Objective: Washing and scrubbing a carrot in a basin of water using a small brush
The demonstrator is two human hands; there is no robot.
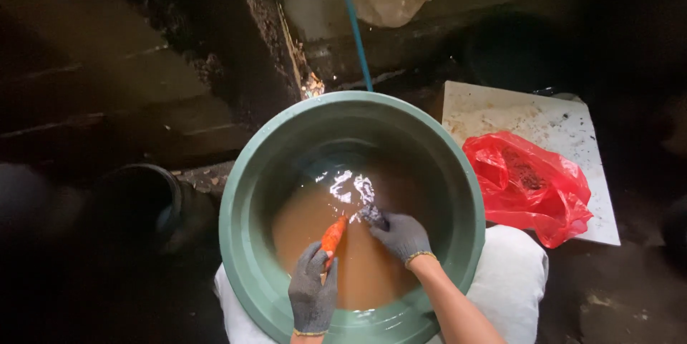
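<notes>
left hand gloved, fingers closed on carrot | right hand fingers pinching scrubber at carrot tip | green basin, water already muddy | carrot looks clean orange, wash seems well along | red bag beyond right fingers

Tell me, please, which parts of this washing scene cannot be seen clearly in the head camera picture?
- Bottom of the green round plastic basin, head view: hidden by murky brown water.
- Lower part of the orange carrot: covered by the grey-gloved left hand.
- The small dark thing at the grey-gloved right hand: too small to identify.
- Contents of the red plastic bag: blurred by the film.
- Left surroundings: too dark.
</notes>
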